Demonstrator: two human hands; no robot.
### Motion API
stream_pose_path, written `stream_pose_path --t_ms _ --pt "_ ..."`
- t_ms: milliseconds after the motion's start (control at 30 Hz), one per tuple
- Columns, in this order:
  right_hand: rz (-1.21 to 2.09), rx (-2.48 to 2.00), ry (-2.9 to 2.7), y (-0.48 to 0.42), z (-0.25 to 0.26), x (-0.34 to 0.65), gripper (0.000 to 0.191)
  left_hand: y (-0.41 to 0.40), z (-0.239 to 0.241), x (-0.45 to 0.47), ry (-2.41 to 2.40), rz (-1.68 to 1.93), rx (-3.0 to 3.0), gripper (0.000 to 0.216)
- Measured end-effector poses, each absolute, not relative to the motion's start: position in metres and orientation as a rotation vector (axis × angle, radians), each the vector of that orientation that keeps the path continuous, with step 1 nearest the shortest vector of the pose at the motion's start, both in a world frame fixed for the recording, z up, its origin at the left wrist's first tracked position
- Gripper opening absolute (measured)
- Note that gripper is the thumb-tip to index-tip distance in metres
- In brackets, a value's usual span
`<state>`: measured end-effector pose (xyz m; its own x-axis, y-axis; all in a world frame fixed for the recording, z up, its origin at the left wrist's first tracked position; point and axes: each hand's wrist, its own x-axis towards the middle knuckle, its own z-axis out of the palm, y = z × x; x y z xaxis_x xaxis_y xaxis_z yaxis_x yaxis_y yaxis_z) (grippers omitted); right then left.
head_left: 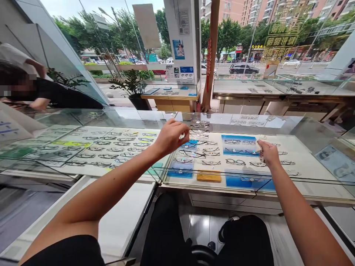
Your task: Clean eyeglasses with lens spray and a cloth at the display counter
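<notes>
My left hand (173, 136) is raised over the glass display counter (163, 177), its fingers curled into a pinch. Whatever lies between those fingertips, if anything, is too small to make out. Just to its right, dark-framed eyeglasses (191, 154) show against the white shelf; I cannot tell whether the hand touches them. Farther right, my right hand (269, 153) is closed on a small pale, cloth-like piece (259, 147). Below and beside that hand are a blue display card (239, 145) with eyeglasses on it and round-framed eyeglasses (235, 162).
Rows of eyeglasses (116, 149) fill the left case. A wooden block (208, 176) and another blue card (246, 179) lie near the front glass. At far left a person (41, 87) leans over the counter. A potted plant (133, 87) stands behind.
</notes>
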<state>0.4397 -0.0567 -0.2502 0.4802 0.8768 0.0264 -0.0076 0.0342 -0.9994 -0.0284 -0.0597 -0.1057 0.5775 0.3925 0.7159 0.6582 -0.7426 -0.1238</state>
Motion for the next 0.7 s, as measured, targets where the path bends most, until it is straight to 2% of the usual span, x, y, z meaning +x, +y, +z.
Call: stream_pose_path --t_ms 167,333,433,533,700 --pt "0.809 -1.397 -0.805 -0.060 -0.250 0.442 0.033 -0.149 -0.135 -0.081 -0.979 -0.758 -2.674 0.014" --pt "0.751 -1.408 -0.772 -0.063 -0.247 0.443 0.024 -0.194 -0.190 -0.139 -1.405 -0.246 -2.771 0.015" --pt "0.723 -1.426 -0.747 -0.063 -0.246 0.443 0.020 -0.195 -0.227 -0.187 -1.694 0.149 -2.684 0.016" --pt "0.692 -1.439 -0.713 -0.062 -0.249 0.447 0.019 -0.176 -0.255 -0.246 -1.995 0.547 -2.507 0.029" --pt "0.625 -1.407 -0.705 -0.059 -0.256 0.456 0.017 -0.132 -0.276 -0.340 -2.229 0.615 -2.262 0.018"
